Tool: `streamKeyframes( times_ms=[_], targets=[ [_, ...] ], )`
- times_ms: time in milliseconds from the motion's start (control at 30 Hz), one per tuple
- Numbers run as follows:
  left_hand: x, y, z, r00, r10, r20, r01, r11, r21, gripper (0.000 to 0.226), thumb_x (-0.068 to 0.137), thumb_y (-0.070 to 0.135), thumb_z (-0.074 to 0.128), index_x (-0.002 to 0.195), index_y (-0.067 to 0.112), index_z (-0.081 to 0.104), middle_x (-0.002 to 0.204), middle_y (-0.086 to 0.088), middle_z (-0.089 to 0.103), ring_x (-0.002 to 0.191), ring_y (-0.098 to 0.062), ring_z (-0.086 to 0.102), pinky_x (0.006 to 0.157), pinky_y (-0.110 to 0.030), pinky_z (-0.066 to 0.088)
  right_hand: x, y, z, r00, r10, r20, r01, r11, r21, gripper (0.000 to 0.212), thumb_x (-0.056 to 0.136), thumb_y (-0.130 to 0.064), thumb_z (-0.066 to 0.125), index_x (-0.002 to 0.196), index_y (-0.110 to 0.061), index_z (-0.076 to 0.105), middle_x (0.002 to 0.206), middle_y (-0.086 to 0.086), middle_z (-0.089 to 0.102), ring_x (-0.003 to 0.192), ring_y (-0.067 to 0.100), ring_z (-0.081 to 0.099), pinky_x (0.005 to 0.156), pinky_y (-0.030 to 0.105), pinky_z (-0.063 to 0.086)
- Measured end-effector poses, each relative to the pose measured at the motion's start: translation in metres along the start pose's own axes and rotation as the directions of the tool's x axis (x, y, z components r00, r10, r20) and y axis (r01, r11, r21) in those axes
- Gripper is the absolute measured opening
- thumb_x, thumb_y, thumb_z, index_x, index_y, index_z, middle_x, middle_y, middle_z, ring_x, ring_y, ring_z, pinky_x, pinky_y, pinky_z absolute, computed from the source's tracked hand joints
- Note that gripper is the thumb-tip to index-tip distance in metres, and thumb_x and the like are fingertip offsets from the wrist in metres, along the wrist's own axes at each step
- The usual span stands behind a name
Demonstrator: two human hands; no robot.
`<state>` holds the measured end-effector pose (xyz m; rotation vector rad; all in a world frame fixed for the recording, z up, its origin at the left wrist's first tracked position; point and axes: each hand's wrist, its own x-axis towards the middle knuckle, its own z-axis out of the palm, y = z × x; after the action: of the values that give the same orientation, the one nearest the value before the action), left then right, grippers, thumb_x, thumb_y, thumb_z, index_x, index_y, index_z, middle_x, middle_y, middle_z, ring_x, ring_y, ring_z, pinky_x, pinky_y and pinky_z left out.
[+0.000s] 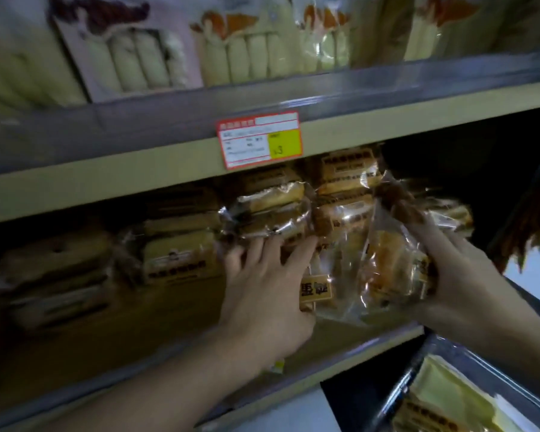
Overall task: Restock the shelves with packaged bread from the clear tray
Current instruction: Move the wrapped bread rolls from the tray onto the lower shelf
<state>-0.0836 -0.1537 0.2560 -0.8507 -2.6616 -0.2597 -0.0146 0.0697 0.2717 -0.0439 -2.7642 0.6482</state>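
My left hand (264, 291) reaches into the middle shelf (371, 341) with fingers spread, pressing against a stack of wrapped bread packs (268, 213). My right hand (458, 275) grips one clear-wrapped bread pack (393, 260) and holds it tilted at the right end of the row, touching the packs behind it. More bread packs (178, 257) with tan labels stand further left on the same shelf. The clear tray (468, 363) shows at the bottom right corner, with yellow-labelled bread packs (443, 403) inside.
The upper shelf (168, 179) carries a red and yellow price tag (259, 138) on its front edge. Above it stand pale roll packages (137, 54). A dark gap (449, 163) lies at the right end of the middle shelf.
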Motion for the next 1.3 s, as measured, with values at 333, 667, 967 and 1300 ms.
streamKeyframes(
  times_ms=[333, 667, 967, 1300],
  targets=[
    [-0.056, -0.140, -0.023, 0.912, -0.395, 0.112, 0.349, 0.890, 0.293, 0.090, 0.072, 0.049, 0.061, 0.142, 0.043, 0.005, 0.135, -0.003, 0.027, 0.126, -0.025, 0.018, 0.100, -0.044, 0.016, 0.079, -0.107, 0.090, 0.964, -0.225, 0.141, 0.244, 0.961, -0.134, 0.075, 0.069, -0.043, 0.065, 0.133, -0.037, 0.025, 0.131, -0.001, 0.041, 0.127, 0.028, 0.035, 0.110, 0.051, 0.022],
    [-0.115, -0.208, -0.023, 0.816, -0.532, 0.225, 0.452, 0.831, 0.325, 0.102, 0.070, 0.046, 0.064, 0.138, 0.053, -0.010, 0.145, 0.004, 0.012, 0.136, -0.020, 0.004, 0.107, -0.042, 0.003, 0.081, -0.190, 0.179, 0.848, -0.375, 0.373, 0.451, 0.881, -0.140, 0.098, 0.074, -0.037, 0.068, 0.145, -0.032, 0.000, 0.146, 0.004, 0.019, 0.137, 0.027, 0.019, 0.113, 0.050, 0.007],
    [-0.127, -0.211, -0.038, 0.844, -0.468, 0.261, 0.462, 0.883, 0.089, 0.067, 0.081, 0.073, 0.032, 0.139, 0.053, 0.005, 0.143, 0.021, 0.008, 0.132, -0.007, -0.002, 0.111, -0.036, -0.006, 0.073, -0.168, 0.182, 0.837, -0.445, 0.318, 0.467, 0.884, 0.010, 0.063, 0.080, -0.067, 0.025, 0.137, -0.053, 0.004, 0.151, -0.014, 0.013, 0.142, 0.012, -0.002, 0.113, 0.051, -0.013],
    [-0.142, -0.230, -0.010, 0.903, -0.401, 0.155, 0.352, 0.897, 0.266, 0.057, 0.092, 0.065, 0.021, 0.137, 0.036, 0.040, 0.117, -0.001, 0.053, 0.107, -0.024, 0.049, 0.099, -0.048, 0.025, 0.065, -0.169, 0.210, 0.848, -0.382, 0.367, 0.452, 0.883, -0.127, 0.054, 0.085, -0.056, 0.031, 0.138, -0.047, 0.031, 0.141, -0.002, 0.049, 0.129, 0.032, 0.045, 0.096, 0.069, 0.034]
  ],
)
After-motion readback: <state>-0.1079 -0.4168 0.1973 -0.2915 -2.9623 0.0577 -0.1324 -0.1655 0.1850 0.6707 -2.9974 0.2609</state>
